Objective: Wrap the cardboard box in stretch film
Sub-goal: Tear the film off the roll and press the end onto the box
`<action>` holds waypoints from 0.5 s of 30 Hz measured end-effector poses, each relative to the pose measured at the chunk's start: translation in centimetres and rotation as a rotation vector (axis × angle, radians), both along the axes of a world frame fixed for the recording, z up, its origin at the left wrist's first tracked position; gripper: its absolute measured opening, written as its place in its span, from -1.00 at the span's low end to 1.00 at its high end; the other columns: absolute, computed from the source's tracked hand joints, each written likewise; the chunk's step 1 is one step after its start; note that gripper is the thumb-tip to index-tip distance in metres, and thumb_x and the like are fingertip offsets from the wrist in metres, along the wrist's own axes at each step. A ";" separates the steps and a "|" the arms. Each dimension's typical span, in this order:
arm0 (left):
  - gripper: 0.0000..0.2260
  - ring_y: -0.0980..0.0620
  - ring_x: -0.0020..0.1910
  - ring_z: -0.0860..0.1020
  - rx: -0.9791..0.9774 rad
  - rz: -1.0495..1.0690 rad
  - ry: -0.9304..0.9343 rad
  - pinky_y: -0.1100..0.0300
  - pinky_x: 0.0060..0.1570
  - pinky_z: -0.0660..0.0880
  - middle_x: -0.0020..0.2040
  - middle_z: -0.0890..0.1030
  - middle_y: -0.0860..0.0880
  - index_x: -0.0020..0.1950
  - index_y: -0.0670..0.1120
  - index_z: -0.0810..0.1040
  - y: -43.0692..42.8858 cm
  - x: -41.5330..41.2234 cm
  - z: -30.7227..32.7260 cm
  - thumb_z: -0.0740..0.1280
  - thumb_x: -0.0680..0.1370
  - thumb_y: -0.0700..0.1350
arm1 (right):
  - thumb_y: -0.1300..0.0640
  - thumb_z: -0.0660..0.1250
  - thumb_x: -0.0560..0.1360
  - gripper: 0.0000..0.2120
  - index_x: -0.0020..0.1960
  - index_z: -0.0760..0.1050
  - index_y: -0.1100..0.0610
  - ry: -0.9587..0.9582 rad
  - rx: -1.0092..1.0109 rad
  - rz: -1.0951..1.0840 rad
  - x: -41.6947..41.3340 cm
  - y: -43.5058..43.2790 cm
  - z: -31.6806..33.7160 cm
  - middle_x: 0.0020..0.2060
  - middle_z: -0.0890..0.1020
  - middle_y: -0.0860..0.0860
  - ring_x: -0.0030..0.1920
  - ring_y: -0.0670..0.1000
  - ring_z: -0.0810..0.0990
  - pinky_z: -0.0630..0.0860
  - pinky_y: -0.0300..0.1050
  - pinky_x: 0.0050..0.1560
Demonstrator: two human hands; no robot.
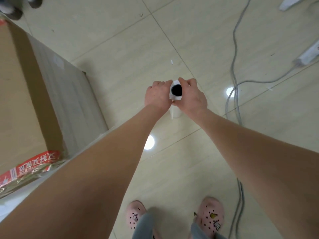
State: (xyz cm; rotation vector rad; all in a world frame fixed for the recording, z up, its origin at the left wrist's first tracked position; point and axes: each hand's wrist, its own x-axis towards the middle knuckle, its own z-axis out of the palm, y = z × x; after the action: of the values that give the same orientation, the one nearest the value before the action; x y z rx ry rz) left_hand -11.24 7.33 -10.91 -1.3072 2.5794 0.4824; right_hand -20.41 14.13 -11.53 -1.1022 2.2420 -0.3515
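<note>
Forearms: two bare forearms fill the lower frame nearest the camera, reaching forward and down to meet at the roll.
Left hand: the left hand (pixel 157 94) is closed against the left side of the stretch film roll (pixel 176 94), fingers curled round its upper rim.
Right hand: the right hand (pixel 192 95) clamps the opposite side; both hands grip the same roll, almost touching each other below it.
Roll: one, white with a dark hollow core, standing upright; whether its foot rests on the floor (pixel 172 169) or hangs just above it I cannot tell.
Box: one cardboard box (pixel 22 94) along the left edge of the floor, well apart from the roll; its near side face looks glossy and ridged, probably film already laid there. A red printed band crosses its near corner.
Film tail: not clearly visible between roll and box, so I cannot say whether it is attached.
Risk, cables: two grey cables (pixel 234 94) snake over the floor just right of the roll; a step sideways while circling could snag a foot.
Risk, film: the roll held only at its top may tilt and feed film unevenly, bunching it.
Risk, slip: the polished tiles and two loose pink clogs (pixel 209 216) invite a slide.
Other counts: one power strip (pixel 309 56) at the floor's right edge; two dark shoes of another person at the top left corner.
</note>
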 end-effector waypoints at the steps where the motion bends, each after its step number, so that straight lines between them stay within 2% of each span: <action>1: -0.53 -0.07 0.35 0.35 0.020 -0.005 0.003 0.10 0.20 0.33 0.27 0.50 -0.06 0.41 -0.06 0.33 0.0 0.1 0.2 0.31 0.51 -0.18 | -0.05 0.45 0.42 -0.29 0.45 0.20 0.00 0.005 0.022 -0.021 0.3 0.0 0.1 0.30 0.30 0.07 0.05 0.17 0.58 0.45 -0.05 -0.08; 3: -0.52 -0.08 0.31 0.39 0.069 0.000 0.016 0.09 0.16 0.36 0.27 0.51 -0.06 0.42 -0.03 0.34 0.0 0.5 0.6 0.31 0.51 -0.18 | -0.12 0.47 0.38 -0.27 0.43 0.21 0.01 0.012 0.060 -0.046 0.7 0.2 0.3 0.25 0.31 0.11 0.00 0.20 0.59 0.41 -0.06 -0.16; 5: -0.52 -0.09 0.29 0.43 0.154 0.066 0.056 0.07 0.17 0.40 0.30 0.50 -0.06 0.44 -0.03 0.33 0.3 0.8 1.2 0.25 0.52 -0.22 | -0.10 0.48 0.38 -0.24 0.45 0.18 -0.01 -0.037 0.068 -0.072 1.0 0.4 0.3 0.24 0.31 0.12 0.03 0.20 0.58 0.40 -0.07 -0.14; 8: -0.63 -0.11 0.24 0.49 0.242 0.191 0.157 0.06 0.17 0.46 0.26 0.55 -0.09 0.36 -0.10 0.44 0.5 0.9 1.4 0.20 0.55 -0.19 | -0.03 0.40 0.46 -0.28 0.51 0.13 0.00 -0.256 0.020 -0.211 0.7 0.6 0.4 0.34 0.31 0.11 0.21 0.15 0.50 0.40 -0.10 0.05; 11: -0.74 -0.09 0.09 0.56 0.292 0.305 0.229 0.06 0.10 0.51 0.12 0.63 -0.09 0.20 -0.10 0.57 0.3 0.4 1.2 0.26 0.53 -0.16 | 0.12 0.24 0.55 -0.47 0.50 0.22 0.03 -0.343 -0.053 -0.322 0.2 0.6 0.7 0.37 0.41 0.08 0.33 0.11 0.43 0.37 -0.14 0.19; 13: -0.83 -0.08 -0.04 0.56 0.301 0.376 0.270 0.03 0.09 0.50 0.00 0.65 -0.10 0.05 -0.10 0.61 0.2 0.3 0.8 0.30 0.49 -0.20 | 0.20 0.20 0.54 -0.57 0.40 0.35 0.04 -0.356 -0.077 -0.407 0.1 0.6 0.6 0.28 0.48 0.08 0.24 0.13 0.50 0.41 -0.14 0.14; 15: -0.79 -0.05 -0.01 0.57 0.316 0.410 0.282 0.05 0.12 0.50 0.06 0.65 -0.07 0.10 -0.07 0.63 0.1 0.4 0.5 0.32 0.49 -0.22 | 0.22 0.22 0.52 -0.70 0.24 0.44 0.07 -0.361 -0.072 -0.467 0.2 0.6 0.2 0.13 0.54 0.10 0.08 0.18 0.59 0.53 -0.05 0.09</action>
State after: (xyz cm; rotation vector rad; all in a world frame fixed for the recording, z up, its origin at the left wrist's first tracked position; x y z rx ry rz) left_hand -10.83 7.46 -10.39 -1.7499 2.2927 1.1690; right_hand -20.21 14.73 -11.30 -0.4816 2.1441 -0.7626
